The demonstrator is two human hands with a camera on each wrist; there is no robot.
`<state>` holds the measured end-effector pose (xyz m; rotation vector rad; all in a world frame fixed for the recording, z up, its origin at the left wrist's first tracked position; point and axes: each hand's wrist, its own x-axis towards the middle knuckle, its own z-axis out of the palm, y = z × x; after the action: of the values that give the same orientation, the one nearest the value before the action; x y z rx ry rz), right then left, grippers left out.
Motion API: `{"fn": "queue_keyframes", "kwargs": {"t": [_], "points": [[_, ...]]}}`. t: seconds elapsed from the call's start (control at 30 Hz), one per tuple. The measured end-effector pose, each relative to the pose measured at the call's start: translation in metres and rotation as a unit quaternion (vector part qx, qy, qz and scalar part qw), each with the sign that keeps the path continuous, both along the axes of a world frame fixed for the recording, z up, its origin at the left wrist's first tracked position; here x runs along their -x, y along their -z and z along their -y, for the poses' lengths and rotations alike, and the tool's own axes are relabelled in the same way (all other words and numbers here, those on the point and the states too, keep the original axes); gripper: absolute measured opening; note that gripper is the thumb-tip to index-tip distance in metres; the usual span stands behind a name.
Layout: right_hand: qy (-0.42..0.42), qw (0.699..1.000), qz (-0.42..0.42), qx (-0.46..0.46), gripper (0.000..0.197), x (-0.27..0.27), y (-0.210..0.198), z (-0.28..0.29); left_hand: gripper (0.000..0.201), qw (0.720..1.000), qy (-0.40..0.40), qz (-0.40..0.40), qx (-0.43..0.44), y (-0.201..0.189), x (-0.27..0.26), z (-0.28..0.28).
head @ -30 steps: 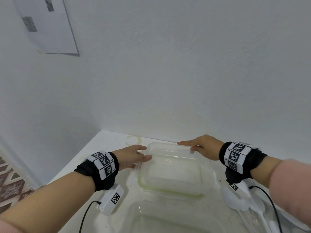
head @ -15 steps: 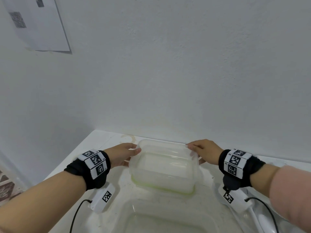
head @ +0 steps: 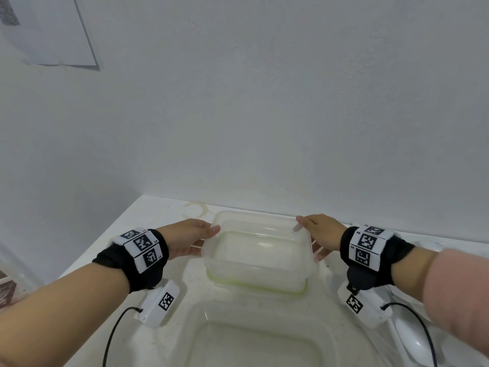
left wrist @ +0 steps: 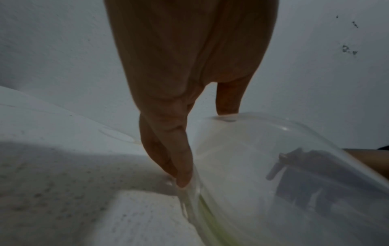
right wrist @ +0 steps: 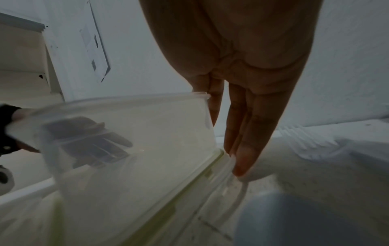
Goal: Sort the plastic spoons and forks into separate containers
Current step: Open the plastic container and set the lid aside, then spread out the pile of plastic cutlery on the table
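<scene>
Against the back edge of the white counter [head: 158, 215], close to the wall, a clear plastic container [head: 256, 250] is held between both hands. The left hand [head: 185, 241] has its thumb on the rim and its fingers down the left wall; the right hand [head: 321, 235] does the same on the right wall, thumb hooked over the rim. Beneath it lies a green-edged lid or tray [head: 264, 287], which seems to be parting from it, though whether the base is fully clear I cannot tell. A second container [head: 254, 340] sits at the near edge, and white plastic spoons [head: 412, 337] lie at the near right. Nothing is sorted yet. Smooth walls may slip from such a light grip, and the right wrist's cable [head: 420, 324] could drag the spoons.
</scene>
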<state>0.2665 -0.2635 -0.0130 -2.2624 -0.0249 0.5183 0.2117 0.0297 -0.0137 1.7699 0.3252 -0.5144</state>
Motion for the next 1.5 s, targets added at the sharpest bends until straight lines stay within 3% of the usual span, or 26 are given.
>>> {"fn": "queue_keyframes", "kwargs": {"t": [0.53,0.73,0.9,1.17,1.23,1.37,1.5], "points": [[0.011,1.000,-0.002,0.012,0.041,0.012,-0.005,0.016,0.023,0.999,0.031,-0.009,-0.012,-0.001,0.007,0.016],[0.015,0.999,0.019,0.047,0.046,0.011,-0.012,0.021,0.034,0.999,0.025,-0.007,-0.022,-0.007,0.013,0.015],[0.027,0.997,0.049,0.052,0.044,0.021,-0.041,0.044,0.044,0.996,-0.005,0.020,-0.086,-0.024,0.022,0.015],[0.070,0.994,0.040,0.073,0.041,0.090,-0.094,0.111,0.052,0.975,-0.022,0.120,-0.184,-0.067,0.054,0.023],[0.078,0.993,0.031,0.077,0.040,0.114,-0.098,0.129,0.046,0.967,-0.013,0.159,-0.198,-0.077,0.066,0.035],[0.079,0.992,0.021,0.100,0.038,0.164,-0.097,0.164,0.025,0.961,0.028,0.212,-0.173,-0.095,0.103,0.083],[0.078,0.990,0.026,0.111,0.036,0.207,-0.087,0.199,0.023,0.962,0.067,0.228,-0.135,-0.105,0.144,0.141]]}}
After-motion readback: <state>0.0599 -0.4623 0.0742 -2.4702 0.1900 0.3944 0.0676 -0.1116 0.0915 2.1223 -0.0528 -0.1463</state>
